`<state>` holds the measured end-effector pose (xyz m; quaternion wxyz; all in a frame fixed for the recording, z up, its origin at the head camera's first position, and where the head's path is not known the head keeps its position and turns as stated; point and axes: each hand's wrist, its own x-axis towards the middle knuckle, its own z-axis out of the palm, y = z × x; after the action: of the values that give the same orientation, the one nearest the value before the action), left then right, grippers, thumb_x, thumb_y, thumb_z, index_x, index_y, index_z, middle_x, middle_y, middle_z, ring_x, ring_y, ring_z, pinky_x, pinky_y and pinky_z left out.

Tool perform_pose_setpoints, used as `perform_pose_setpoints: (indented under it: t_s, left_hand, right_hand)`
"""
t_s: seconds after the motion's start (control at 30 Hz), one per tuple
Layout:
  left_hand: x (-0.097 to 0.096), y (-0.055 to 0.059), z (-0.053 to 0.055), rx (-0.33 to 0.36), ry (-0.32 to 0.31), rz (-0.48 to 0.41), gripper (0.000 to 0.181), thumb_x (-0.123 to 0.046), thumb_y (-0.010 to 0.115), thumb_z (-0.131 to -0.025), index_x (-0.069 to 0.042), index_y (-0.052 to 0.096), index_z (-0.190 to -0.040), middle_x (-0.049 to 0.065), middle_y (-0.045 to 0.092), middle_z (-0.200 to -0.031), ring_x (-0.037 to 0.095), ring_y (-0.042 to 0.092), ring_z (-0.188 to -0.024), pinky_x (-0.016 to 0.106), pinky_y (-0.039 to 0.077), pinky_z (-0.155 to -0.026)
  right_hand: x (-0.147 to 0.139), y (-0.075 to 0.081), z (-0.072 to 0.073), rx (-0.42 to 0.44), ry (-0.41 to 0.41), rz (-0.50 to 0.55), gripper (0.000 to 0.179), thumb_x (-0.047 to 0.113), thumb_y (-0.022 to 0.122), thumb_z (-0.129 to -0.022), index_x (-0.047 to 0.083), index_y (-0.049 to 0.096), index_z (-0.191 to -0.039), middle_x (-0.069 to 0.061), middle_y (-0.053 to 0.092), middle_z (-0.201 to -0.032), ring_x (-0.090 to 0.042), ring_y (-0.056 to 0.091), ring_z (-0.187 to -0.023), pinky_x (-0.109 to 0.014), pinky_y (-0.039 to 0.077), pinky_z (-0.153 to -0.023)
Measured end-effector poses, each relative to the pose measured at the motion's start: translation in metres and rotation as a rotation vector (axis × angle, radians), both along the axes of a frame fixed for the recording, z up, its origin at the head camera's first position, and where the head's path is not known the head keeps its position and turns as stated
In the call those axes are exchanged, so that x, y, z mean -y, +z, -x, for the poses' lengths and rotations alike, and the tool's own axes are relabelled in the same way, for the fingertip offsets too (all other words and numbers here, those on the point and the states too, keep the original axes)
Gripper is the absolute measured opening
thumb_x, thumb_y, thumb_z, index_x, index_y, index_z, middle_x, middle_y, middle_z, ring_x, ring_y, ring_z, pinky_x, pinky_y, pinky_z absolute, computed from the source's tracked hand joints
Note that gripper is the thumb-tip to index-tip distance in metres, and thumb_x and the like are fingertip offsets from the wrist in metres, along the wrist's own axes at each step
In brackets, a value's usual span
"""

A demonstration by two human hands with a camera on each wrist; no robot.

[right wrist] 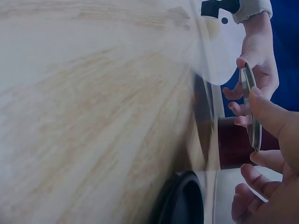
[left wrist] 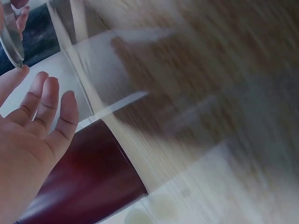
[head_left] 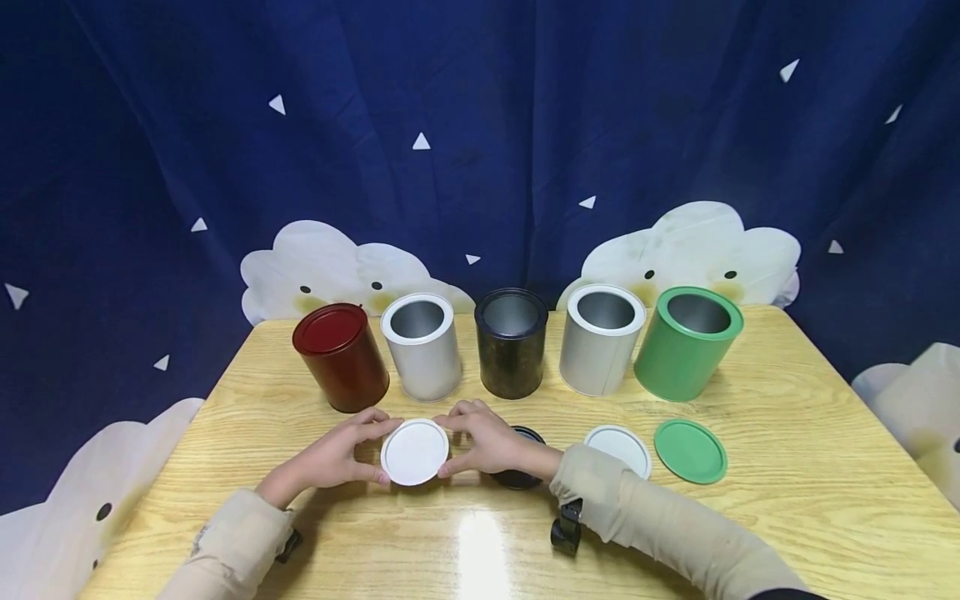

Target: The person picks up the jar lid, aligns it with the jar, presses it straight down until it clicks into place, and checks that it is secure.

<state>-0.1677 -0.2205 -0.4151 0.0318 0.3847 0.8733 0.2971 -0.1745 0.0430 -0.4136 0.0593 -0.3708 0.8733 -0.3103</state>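
Observation:
A round white lid (head_left: 415,452) is held between both hands, raised over the table in front of the cans. My left hand (head_left: 339,452) grips its left edge, thumb low and forefinger high on the rim. From the other side my right hand (head_left: 486,439) holds the rim the same way, as the right wrist view shows with the lid (right wrist: 251,107) edge-on. Behind the lid stands a white can (head_left: 431,367) with an open top. A black lid (head_left: 517,477) lies on the table, partly hidden under my right wrist.
Left of the white can is a dark red can (head_left: 348,371) with its lid on. To the right stand an open black can (head_left: 512,362), another open white can (head_left: 598,358) and an open green can (head_left: 682,358). A second white lid (head_left: 622,446) and a green lid (head_left: 691,451) lie on the table.

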Motion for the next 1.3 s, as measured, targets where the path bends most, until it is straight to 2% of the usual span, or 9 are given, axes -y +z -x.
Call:
perform_pose_setpoints:
  t_s: [0.07,0.3,0.57,0.9,1.07,1.3]
  left_hand:
    - [0.0,0.0,0.001,0.018,-0.003,-0.026,0.069,-0.028,0.08,-0.067,-0.002,0.054,-0.125,0.004,0.051,-0.109,0.018,0.05,-0.1,0.038,0.042,-0.083]
    - [0.0,0.004,0.002,0.079,0.0,-0.087,0.067,-0.027,0.08,-0.068,-0.003,0.054,-0.125,0.006,0.05,-0.109,0.022,0.048,-0.092,0.031,0.043,-0.063]
    - [0.0,0.011,0.002,0.071,0.025,-0.122,0.067,-0.025,0.081,-0.066,-0.004,0.055,-0.125,0.006,0.051,-0.111,0.021,0.05,-0.091,0.033,0.044,-0.062]
    - [-0.003,0.02,0.0,0.069,0.037,-0.166,0.067,-0.024,0.082,-0.064,-0.005,0.056,-0.123,0.007,0.053,-0.112,0.02,0.05,-0.091,0.035,0.044,-0.062]
    - [-0.004,0.024,0.0,0.056,0.039,-0.171,0.067,-0.022,0.083,-0.064,-0.003,0.056,-0.123,0.007,0.053,-0.113,0.022,0.05,-0.089,0.034,0.044,-0.063]
    - [-0.005,0.028,0.002,0.016,0.028,-0.183,0.067,-0.022,0.082,-0.065,-0.001,0.055,-0.122,0.008,0.053,-0.11,0.024,0.049,-0.086,0.033,0.045,-0.061]
  right_hand:
    - [-0.001,0.001,0.001,0.004,0.007,0.004,0.069,0.032,0.08,-0.068,0.004,0.055,-0.126,-0.007,0.054,-0.103,-0.017,0.041,-0.089,-0.024,0.036,-0.07]
    - [-0.003,0.004,0.003,-0.013,0.011,0.027,0.069,0.03,0.081,-0.067,0.003,0.055,-0.125,-0.009,0.055,-0.103,-0.019,0.044,-0.094,-0.027,0.038,-0.077]
    - [-0.005,0.008,0.004,-0.038,0.015,0.063,0.069,0.03,0.08,-0.067,0.001,0.055,-0.124,-0.009,0.056,-0.105,-0.021,0.047,-0.098,-0.03,0.039,-0.081]
    - [-0.007,0.016,0.005,-0.029,0.023,0.097,0.068,0.031,0.08,-0.067,0.008,0.055,-0.127,-0.005,0.056,-0.106,-0.019,0.048,-0.101,-0.032,0.039,-0.084]
    - [-0.008,0.021,0.005,-0.023,0.022,0.12,0.067,0.03,0.08,-0.067,0.007,0.055,-0.126,-0.003,0.056,-0.105,-0.019,0.047,-0.101,-0.032,0.039,-0.084]
    - [-0.01,0.026,0.005,-0.028,0.019,0.14,0.068,0.027,0.081,-0.067,0.005,0.055,-0.126,-0.008,0.056,-0.106,-0.022,0.047,-0.102,-0.035,0.039,-0.086]
